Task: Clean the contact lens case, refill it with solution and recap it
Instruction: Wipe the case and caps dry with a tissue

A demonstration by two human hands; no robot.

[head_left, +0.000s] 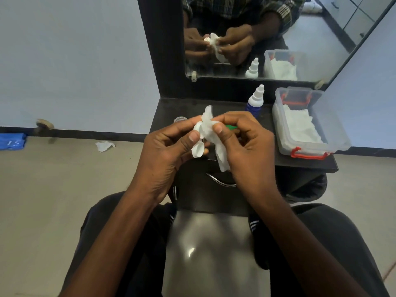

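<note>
1. White and glossy, the small double-welled plastic contact lens case [198,140] sat pinched in the left hand [169,151], held up in the air over the near edge of the dark vanity counter [304,162]. The thumb lay across its middle and the fingers curled behind it. One round well faced the camera, uncapped and bare.
2. Beside it, the right hand [246,144] gripped a crumpled white tissue [211,133] between thumb and forefinger. The wad was pressed against the upper part of the case, with a loose tail hanging down past the palm. Both hands were closed on their things, neither slack.
3. By my judgement this was the cleaning step: the wells were being wiped dry, and refilling had not begun.
4. A green thing [231,126] showed just behind the right fingers. It may have been one of the caps, but too little was visible to tell.
5. A small clear round piece [180,119] lay on the counter past the left hand.
6. Farther back stood the white-tipped, blue-labelled dropper bottle [255,101] of solution, upright and capped. To its right was a clear plastic tub with red clips [310,146], holding more white tissue.
7. The next move, I would say, called for putting the tissue down, uncapping the bottle, and holding the case level so both wells could take solution before the caps went on.
8. A mirror [321,39] at the back reflected the hands.
</note>
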